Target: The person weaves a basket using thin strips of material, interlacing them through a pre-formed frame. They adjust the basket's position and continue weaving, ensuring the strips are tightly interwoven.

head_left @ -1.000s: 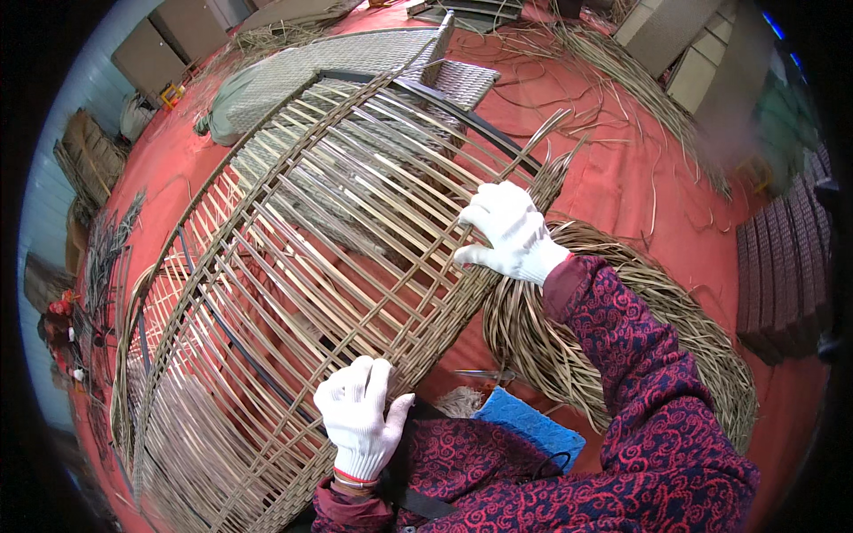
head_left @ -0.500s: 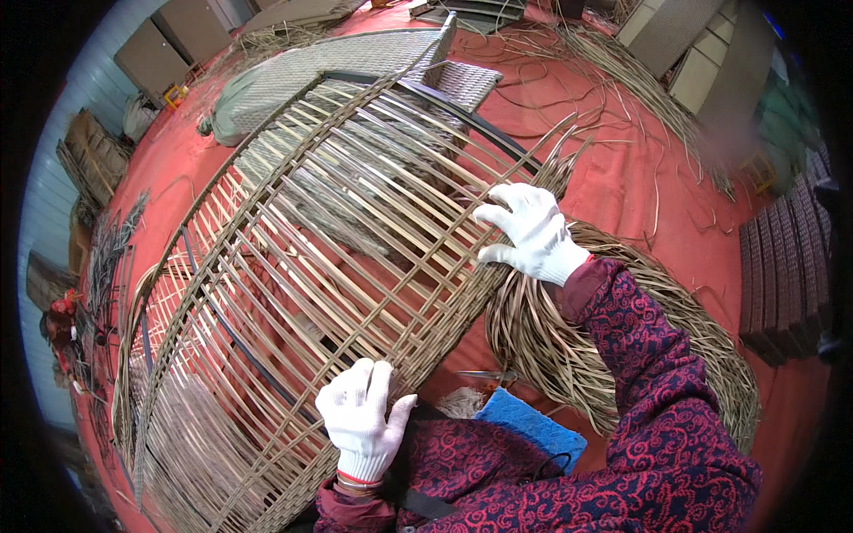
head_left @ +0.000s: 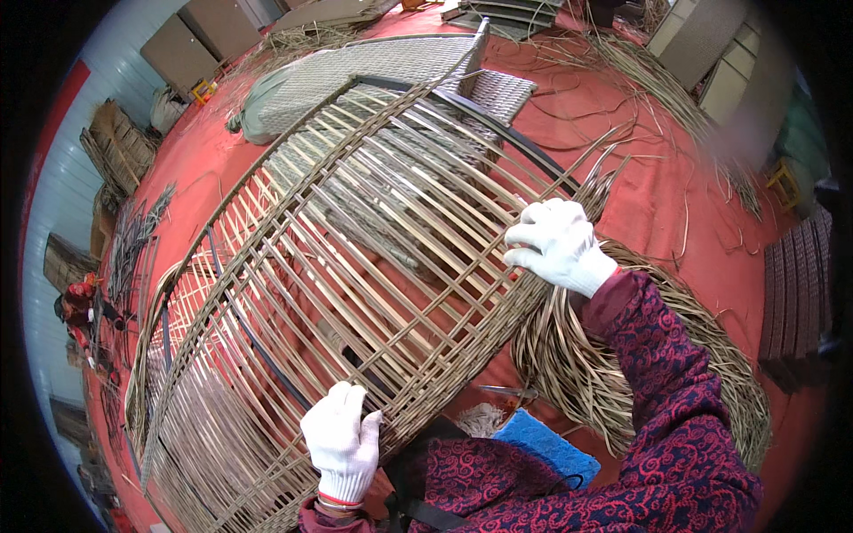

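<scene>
A large, curved wicker frame (head_left: 382,266) of thin tan and brown rods lies slanted across the middle, with a tightly woven band (head_left: 471,351) along its near edge. My right hand (head_left: 562,242), in a white knit glove, is at the right end of this band, its fingers bent in around the rods; their tips are partly hidden. Farther down on the left, my left hand (head_left: 342,437), gloved the same, grips the frame beside the band, thumb apart from the bent fingers. A thick bundle of loose brown strands (head_left: 577,373) trails below my right hand.
A blue pad (head_left: 549,449) lies by my lap next to a whitish tuft of fibre (head_left: 480,419) and a thin metal tool (head_left: 506,390). A grey woven panel (head_left: 373,67) stands behind the frame. Stacked dark woven pieces (head_left: 797,298) are at the right on the red floor covering (head_left: 653,209).
The whole view has shifted, so the frame sits farther right and lower. My right hand's fingers have drawn in more tightly; my left hand has slid slightly left along the frame.
</scene>
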The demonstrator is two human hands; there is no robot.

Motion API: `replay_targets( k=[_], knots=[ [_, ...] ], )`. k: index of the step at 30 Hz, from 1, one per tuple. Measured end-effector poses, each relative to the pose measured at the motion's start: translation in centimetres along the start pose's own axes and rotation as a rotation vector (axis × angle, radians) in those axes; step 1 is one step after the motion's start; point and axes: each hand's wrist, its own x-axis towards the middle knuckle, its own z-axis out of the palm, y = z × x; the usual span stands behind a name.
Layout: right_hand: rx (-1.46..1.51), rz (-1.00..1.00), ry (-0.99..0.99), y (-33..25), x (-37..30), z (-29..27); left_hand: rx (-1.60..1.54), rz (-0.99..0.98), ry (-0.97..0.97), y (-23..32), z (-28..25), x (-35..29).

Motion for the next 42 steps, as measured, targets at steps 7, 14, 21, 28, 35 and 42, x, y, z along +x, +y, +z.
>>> replay_targets(
  k=[7,14,21,28,35,42],
  knots=[
    [-0.246,-0.265,-0.332,1.3,0.9,0.0,-0.078,-0.016,-0.172,-0.5,-1.6,-0.1],
    [-0.156,0.051,-0.507,0.4,5.5,0.9,0.032,-0.084,-0.196,-3.6,-1.4,1.4],
    [-0.194,-0.084,-0.544,0.9,14.5,3.0,0.144,0.118,0.16,-10.5,-0.6,6.2],
    [-0.108,0.079,-0.529,0.1,21.5,5.3,0.194,0.09,0.186,-15.4,-0.3,8.1],
    [-0.092,0.08,-0.392,0.2,24.5,8.4,0.265,0.016,0.211,-15.9,1.0,8.4],
    [0.14,-0.06,-0.011,1.8,18.3,8.1,0.196,-0.042,0.238,-15.5,1.4,7.7]
  ],
)
